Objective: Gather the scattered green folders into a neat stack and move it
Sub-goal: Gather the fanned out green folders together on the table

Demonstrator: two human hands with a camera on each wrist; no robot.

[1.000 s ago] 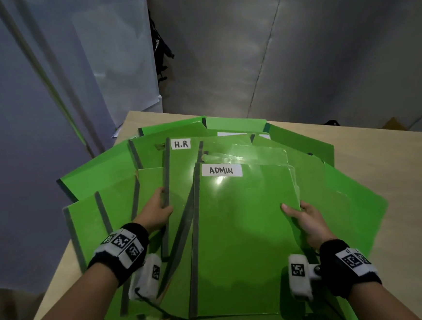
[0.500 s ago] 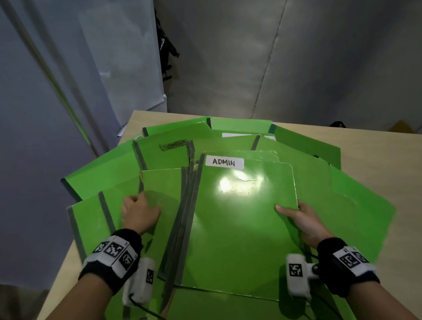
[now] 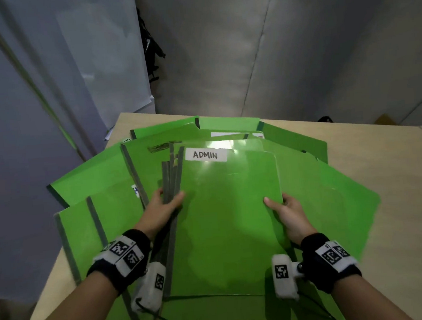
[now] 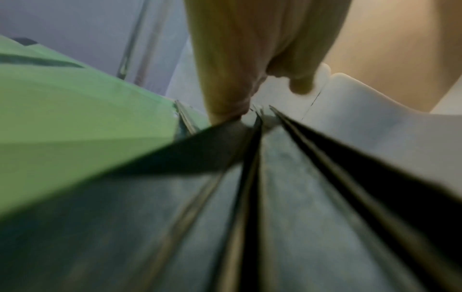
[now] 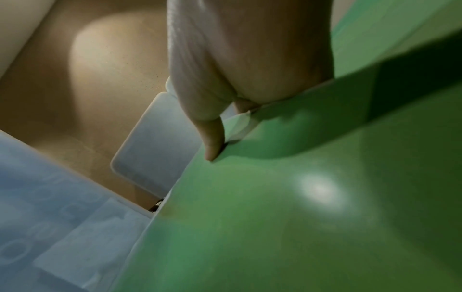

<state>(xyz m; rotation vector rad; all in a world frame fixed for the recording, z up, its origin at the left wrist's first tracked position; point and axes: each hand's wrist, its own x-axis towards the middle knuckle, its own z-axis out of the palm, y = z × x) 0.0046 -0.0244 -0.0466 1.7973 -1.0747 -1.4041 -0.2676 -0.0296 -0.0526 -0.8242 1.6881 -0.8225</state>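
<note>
Several green folders lie fanned over a wooden table (image 3: 395, 170). On top sits a partly squared pile whose upper folder (image 3: 230, 221) bears a white ADMIN label (image 3: 205, 155). My left hand (image 3: 165, 206) grips the pile's grey spines (image 4: 275, 197) on the left side, thumb on top. My right hand (image 3: 284, 209) holds the pile's right edge, its thumb (image 5: 212, 142) pressed on the glossy green cover (image 5: 300, 197) and its fingers hidden underneath. Loose folders still spread out at the left (image 3: 93, 184), right (image 3: 334, 200) and back (image 3: 227, 124).
The table's left edge (image 3: 61, 260) drops off close to the leftmost folders. Grey curtain walls (image 3: 272, 54) stand behind the table, and bare wood lies to the right of the folders. Cables from the wrist cameras trail over the near folders.
My left hand left the folder at the left and came right onto the pile's spines. The H.R folder slid under the ADMIN folder, and the pile is squarer. The right hand kept its hold.
</note>
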